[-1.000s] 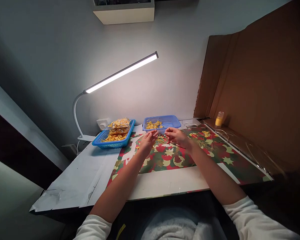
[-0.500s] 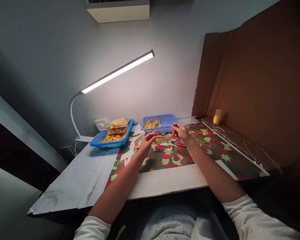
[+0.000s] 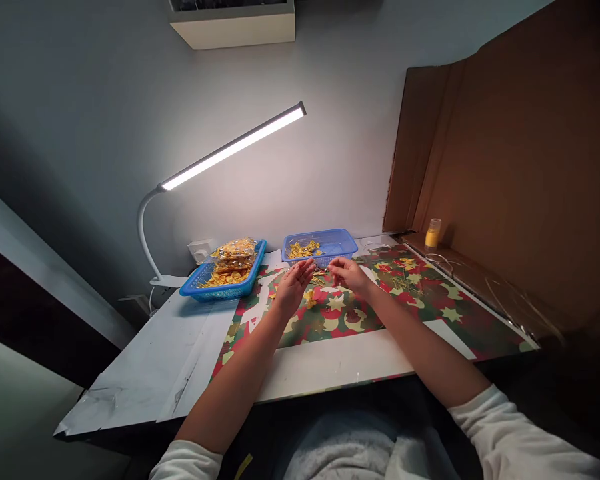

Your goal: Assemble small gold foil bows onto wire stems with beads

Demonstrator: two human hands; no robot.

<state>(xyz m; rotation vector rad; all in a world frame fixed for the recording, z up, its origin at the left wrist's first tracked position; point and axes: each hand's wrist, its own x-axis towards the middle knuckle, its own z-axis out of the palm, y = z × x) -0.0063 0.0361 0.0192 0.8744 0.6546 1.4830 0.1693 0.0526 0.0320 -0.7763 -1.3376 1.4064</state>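
Where glossy patterned paper [image 3: 430, 293] lies flat, both hands [image 3: 294, 285] hover.

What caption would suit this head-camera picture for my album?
Under a desk lamp, a left hand and right hand meet over small gold pieces on festive wrapping paper, near two blue baskets.

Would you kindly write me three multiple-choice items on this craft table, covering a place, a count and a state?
1. Where does the small yellow bottle stand?
A. by the cardboard panel
B. in a basket
C. under the lamp's foot

2. How many blue baskets are on the table?
A. one
B. two
C. four

3. The desk lamp is:
A. off
B. lit
C. fallen over

Answers:
1 A, it stands at the panel's foot on the right.
2 B, the left basket and the right basket.
3 B, its bar glows white.
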